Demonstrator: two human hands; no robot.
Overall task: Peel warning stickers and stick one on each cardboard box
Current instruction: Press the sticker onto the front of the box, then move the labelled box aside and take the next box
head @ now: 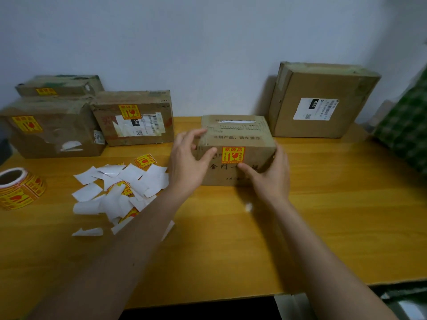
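Head view, desk inventory. Middle box (238,151), near the desk's back edge at centre: yellow-and-red warning sticker (233,155) already on its front face; printed Chinese lines above and handwritten characters below, too soft to read with certainty. Left hand (188,162) clasps its left end, right hand (270,174) its right front corner; both grips are closed around the box, fingers spread.

Three boxes (136,118) at the back left corner: each carries a sticker; one shipping label shows "5H".

Large box (321,102) at the back right, leaning on the wall: white label reading "032", no warning sticker visible, so judged the one left.

Sticker roll (19,188) at the left edge. Peeled backing papers (120,190) heaped beside it, a few loose stickers among them.
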